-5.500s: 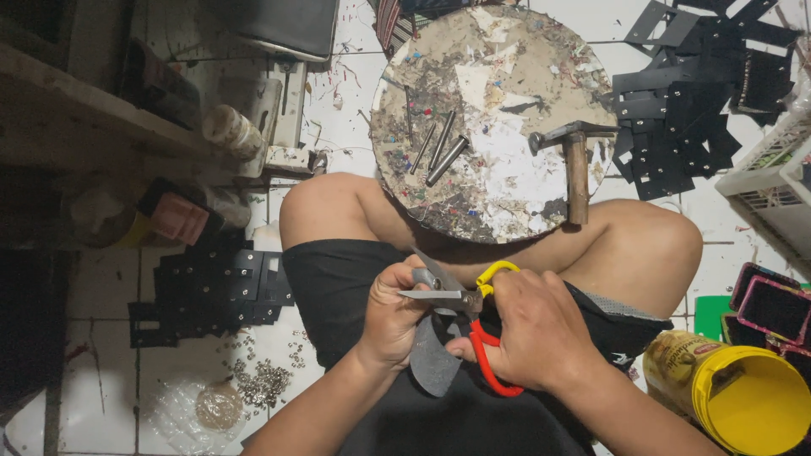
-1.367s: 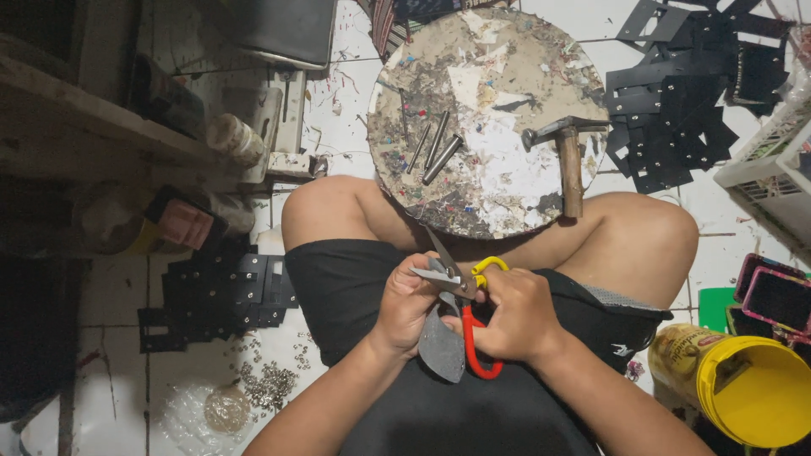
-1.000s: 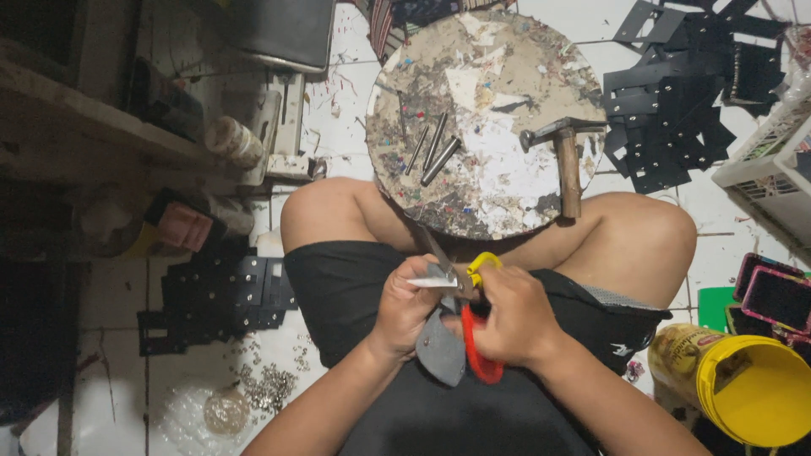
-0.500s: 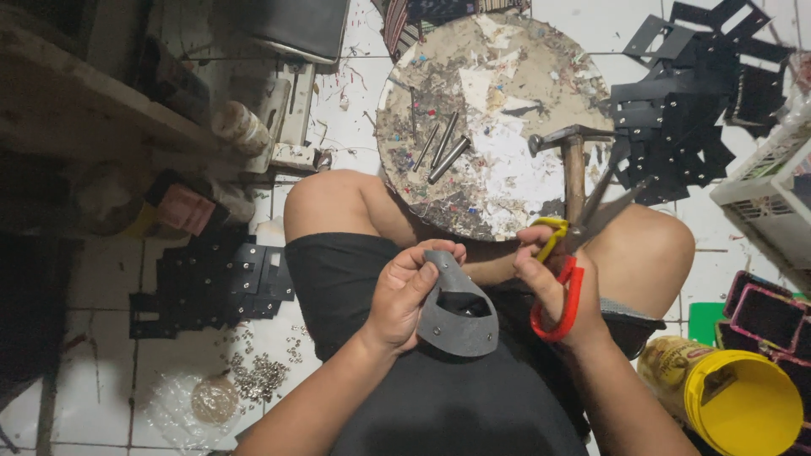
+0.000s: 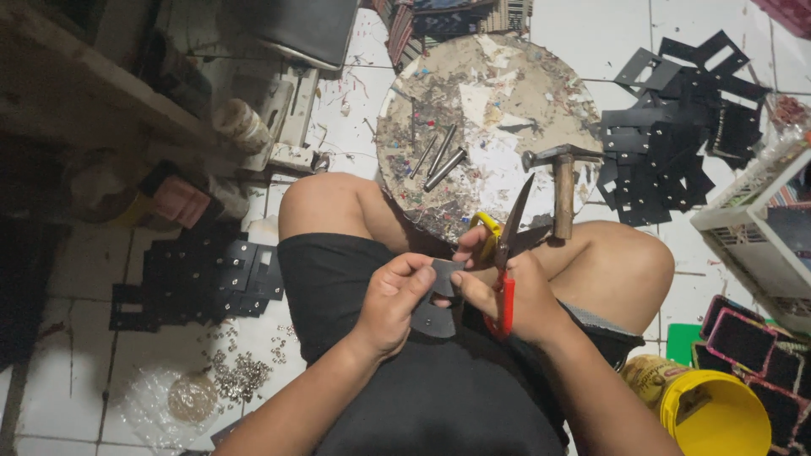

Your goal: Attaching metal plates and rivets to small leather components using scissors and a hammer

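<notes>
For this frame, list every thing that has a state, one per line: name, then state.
left hand: pinching the grey piece
grey piece: held over the lap by both hands
right hand: gripping the scissors, fingertips on the piece
scissors: blades shut, pointing up
hammer: lying on the round block
yellow bucket: open, upright

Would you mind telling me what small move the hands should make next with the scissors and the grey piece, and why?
Probably swing the scissors back down to the grey piece. The right hand holds them blades-up, pointing away, while its fingers and the left hand pinch the piece's top edge, so the blades are nowhere near the material.
</notes>
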